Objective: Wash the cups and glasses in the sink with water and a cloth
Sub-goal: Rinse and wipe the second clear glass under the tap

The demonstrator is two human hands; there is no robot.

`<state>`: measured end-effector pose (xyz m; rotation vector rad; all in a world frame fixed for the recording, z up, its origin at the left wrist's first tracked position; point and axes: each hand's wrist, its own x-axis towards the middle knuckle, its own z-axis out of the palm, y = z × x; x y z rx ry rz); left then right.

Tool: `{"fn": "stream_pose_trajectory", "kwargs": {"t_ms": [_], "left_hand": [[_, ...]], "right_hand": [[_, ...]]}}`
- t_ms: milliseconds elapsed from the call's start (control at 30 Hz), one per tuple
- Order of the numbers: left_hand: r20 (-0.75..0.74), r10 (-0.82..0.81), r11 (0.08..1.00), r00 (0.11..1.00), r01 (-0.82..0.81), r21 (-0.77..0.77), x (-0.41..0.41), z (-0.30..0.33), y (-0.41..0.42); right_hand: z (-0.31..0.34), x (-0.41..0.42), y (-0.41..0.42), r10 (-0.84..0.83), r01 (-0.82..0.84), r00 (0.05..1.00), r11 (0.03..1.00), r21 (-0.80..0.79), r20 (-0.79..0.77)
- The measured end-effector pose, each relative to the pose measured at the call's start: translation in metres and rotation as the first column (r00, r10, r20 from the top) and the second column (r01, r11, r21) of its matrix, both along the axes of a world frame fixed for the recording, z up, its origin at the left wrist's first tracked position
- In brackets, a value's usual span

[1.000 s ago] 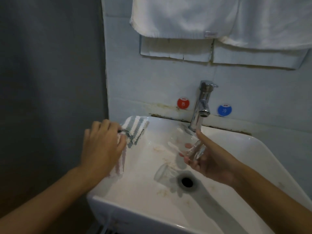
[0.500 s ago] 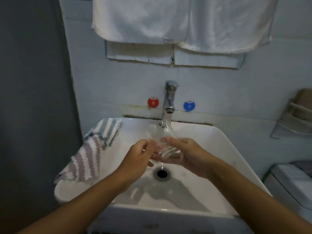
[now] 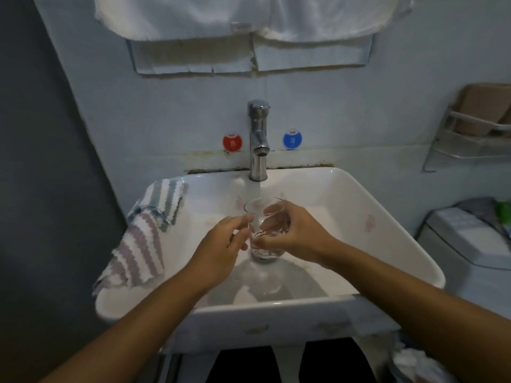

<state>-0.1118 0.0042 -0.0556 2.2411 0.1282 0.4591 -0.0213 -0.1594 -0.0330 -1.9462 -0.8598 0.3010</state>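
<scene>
My right hand (image 3: 296,233) covers the far side of the glass (image 3: 264,230), and the glass hides the drain below it. The towels (image 3: 221,15) at the top of the frame are cut off by its edge. The print on the red sticker (image 3: 232,142) and the blue sticker (image 3: 292,139) is too small to read. The wall rack (image 3: 470,134) runs off the right edge.

Sink (image 3: 387,217): faucet (image 3: 258,139) at its back rim, centre; cloth (image 3: 143,239) draped over its left rim; glass (image 3: 262,230) upright above its basin, directly in front of the faucet. Left hand (image 3: 221,244) at the glass's left side, right hand (image 3: 293,233) at its right. Towels (image 3: 249,17) on the wall above the sink; wire rack (image 3: 470,134) on the wall to the sink's right.
</scene>
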Motion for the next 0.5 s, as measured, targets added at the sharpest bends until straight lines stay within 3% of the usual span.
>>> {"fn": "stream_pose_trajectory", "kwargs": {"t_ms": [200,500], "left_hand": [[0.085,0.049,0.995,0.995,-0.056,0.087,0.003,0.0,0.002],[0.179,0.119,0.991,0.977,-0.128,0.034,-0.001,0.013,-0.009]], "right_hand": [[-0.007,0.005,0.001,-0.061,0.055,0.994,0.996,0.065,0.085],[0.004,-0.005,0.001,-0.087,0.072,0.993,0.983,0.172,0.082]]}}
